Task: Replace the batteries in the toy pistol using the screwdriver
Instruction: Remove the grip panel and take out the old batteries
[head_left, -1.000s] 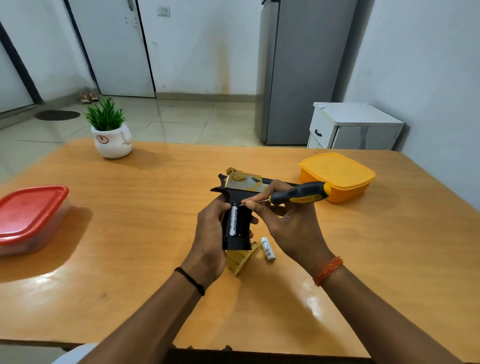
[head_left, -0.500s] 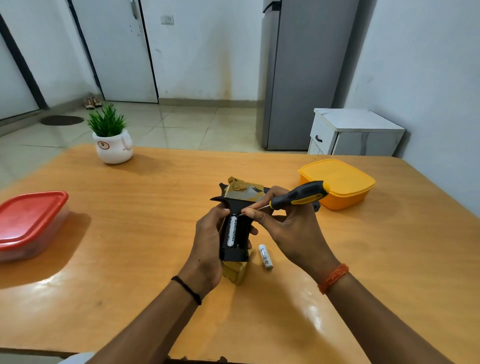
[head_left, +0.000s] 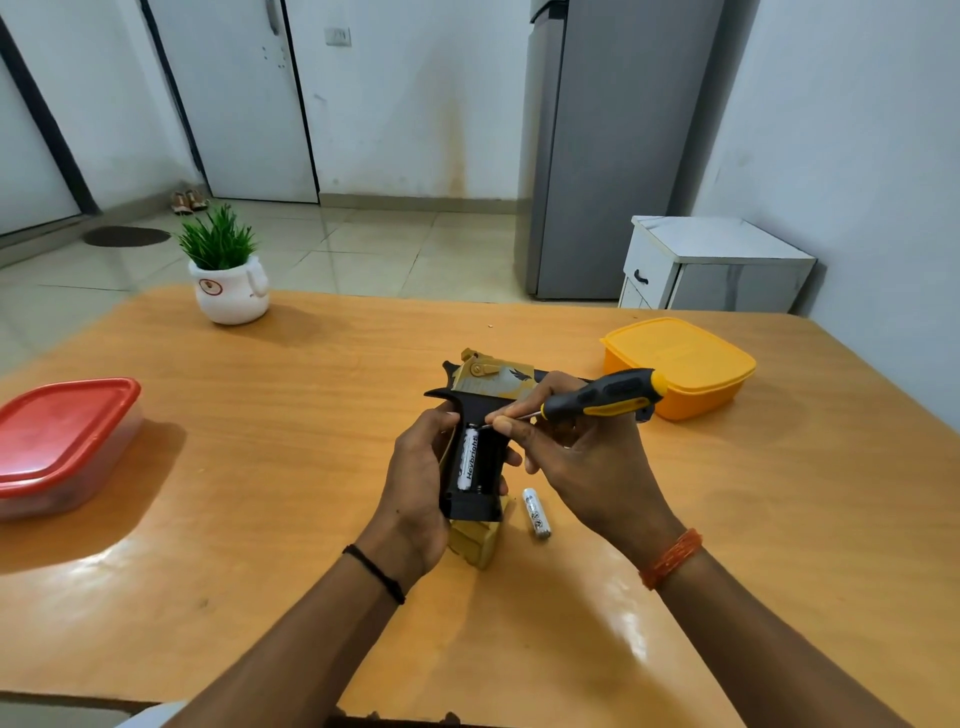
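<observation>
- Gold cover piece lies on the wooden table, just nearer me than the toy pistol; I judge it is the battery cover, set aside.
- Loose battery lies just right of the pistol grip.
- My left hand wraps its fingers round the grip, compartment up, one battery seated.
- My right hand pinches the screwdriver, tip at that battery's far end, probably to lever it out.
- Yellow box sits beyond the pistol, to its right.

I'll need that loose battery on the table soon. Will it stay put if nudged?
Probably not: the battery is a smooth cylinder lying on its side on the glossy table, so it may roll. It looks small, likely light and slippery.
</observation>
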